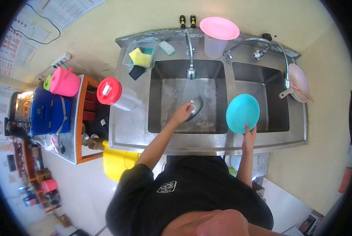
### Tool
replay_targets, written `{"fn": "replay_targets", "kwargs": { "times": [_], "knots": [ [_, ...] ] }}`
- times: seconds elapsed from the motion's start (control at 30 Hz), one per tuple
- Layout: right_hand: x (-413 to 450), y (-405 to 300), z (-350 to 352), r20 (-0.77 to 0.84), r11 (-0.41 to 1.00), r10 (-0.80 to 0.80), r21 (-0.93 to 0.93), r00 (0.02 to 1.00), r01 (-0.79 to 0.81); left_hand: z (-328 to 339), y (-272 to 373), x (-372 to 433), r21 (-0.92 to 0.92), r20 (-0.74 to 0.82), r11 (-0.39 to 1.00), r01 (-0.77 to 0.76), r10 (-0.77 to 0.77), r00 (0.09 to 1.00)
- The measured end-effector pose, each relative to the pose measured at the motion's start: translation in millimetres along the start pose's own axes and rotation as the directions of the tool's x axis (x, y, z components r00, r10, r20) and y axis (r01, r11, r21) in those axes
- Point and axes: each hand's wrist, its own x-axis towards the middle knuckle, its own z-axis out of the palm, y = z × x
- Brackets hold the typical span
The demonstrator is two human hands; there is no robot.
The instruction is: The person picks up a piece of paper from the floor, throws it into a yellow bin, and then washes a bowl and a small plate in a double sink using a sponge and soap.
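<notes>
My left hand (183,113) grips a small shiny metal bowl (198,104), tilted on edge inside the left basin (171,97) of a stainless steel double sink. Water sprays down onto it from the faucet head (191,73) just above. Some whitish suds lie on that basin's floor. A turquoise bowl (242,113) is in my right hand (248,139), pinched by its near rim with the thumb on top. It is held over the divider and the left part of the right basin (275,112), its inside facing up.
Left of the sink are a plastic container with sponges (141,59), a scrub brush (166,47) and a red-lidded pitcher (111,93). Behind stands a pink-topped plastic pitcher (216,47). A second faucet (258,41) and a light-coloured pan (299,82) are at the right.
</notes>
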Motion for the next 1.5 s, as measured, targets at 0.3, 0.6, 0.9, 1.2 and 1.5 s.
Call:
{"fn": "replay_targets", "kwargs": {
  "times": [0.3,0.6,0.9,1.2,1.5],
  "knots": [
    [2.3,8.1,-4.7,0.041,0.995,-0.055,-0.080,0.998,0.058,-11.5,25.7,-2.5,0.726,0.210,0.560,-0.399,0.372,0.904],
    [4.6,9.8,-12.8,0.008,0.998,-0.057,-0.040,0.998,0.057,-18.7,16.8,12.0,0.709,0.258,0.558,-0.431,0.363,0.895],
    [18.8,21.3,-21.1,0.041,0.997,-0.039,-0.058,0.998,0.041,-34.0,13.6,17.5,0.566,0.131,0.723,-0.397,0.397,0.908],
    [19.4,6.8,-8.3,0.037,1.000,-0.012,0.001,0.999,0.012,-29.2,14.4,26.0,0.564,0.206,0.655,-0.503,0.478,0.854],
    [22.3,15.6,-14.7,-0.005,0.999,-0.019,-0.038,1.000,0.019,-27.7,12.6,17.1,0.558,0.155,0.625,-0.545,0.567,0.809]
  ]
}}
